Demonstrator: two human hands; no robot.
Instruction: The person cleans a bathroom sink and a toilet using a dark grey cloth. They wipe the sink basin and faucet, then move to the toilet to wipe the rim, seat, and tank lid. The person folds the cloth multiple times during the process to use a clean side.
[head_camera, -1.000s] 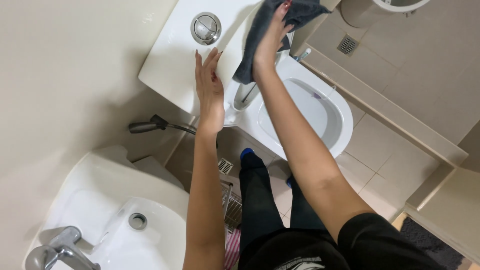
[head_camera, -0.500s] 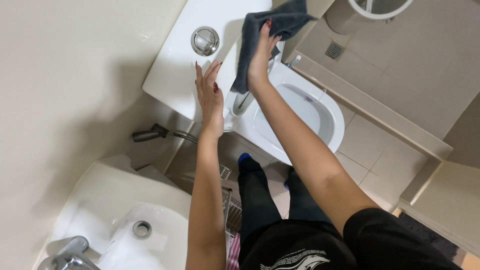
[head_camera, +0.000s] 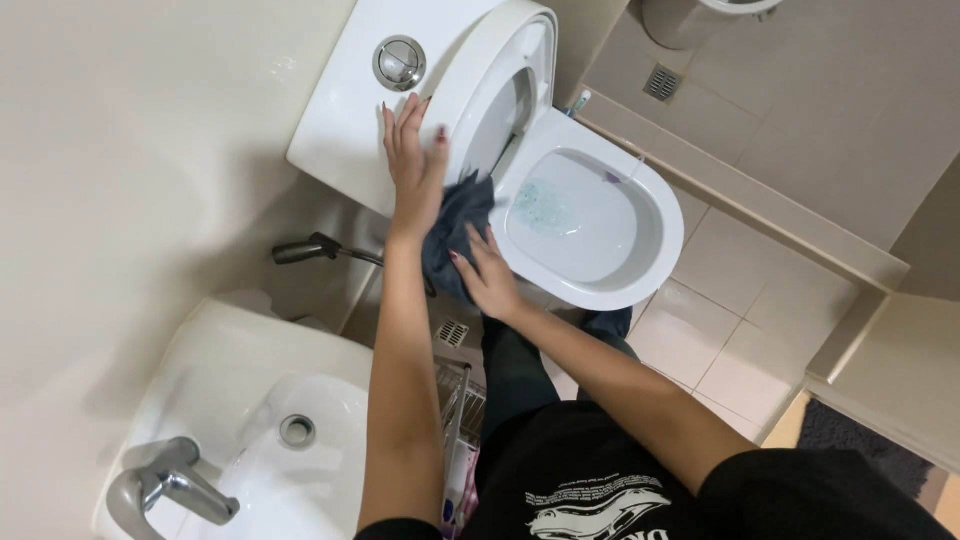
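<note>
Seen from above, a crumpled dark grey cloth (head_camera: 455, 235) is pressed against the rear rim of a white ceramic toilet bowl (head_camera: 655, 262), at about nine o'clock from the blue-tinted water. It is gripped by the right hand (head_camera: 487, 280), fingers curled into the fabric, while the left hand (head_camera: 412, 160) is laid open and flat, fingers spread, against the raised white plastic seat and lid (head_camera: 500, 80), its heel touching the cloth. At eleven o'clock a round chrome flush button (head_camera: 399, 62) is set in the white cistern (head_camera: 335, 135). No packages, labels or signs are visible. Half a second earlier the cloth was held high over the cistern and the seat was covered; it has since been brought down to the rim. At seven o'clock a white washbasin (head_camera: 250, 400) with a chrome tap (head_camera: 165, 487) is seen.
</note>
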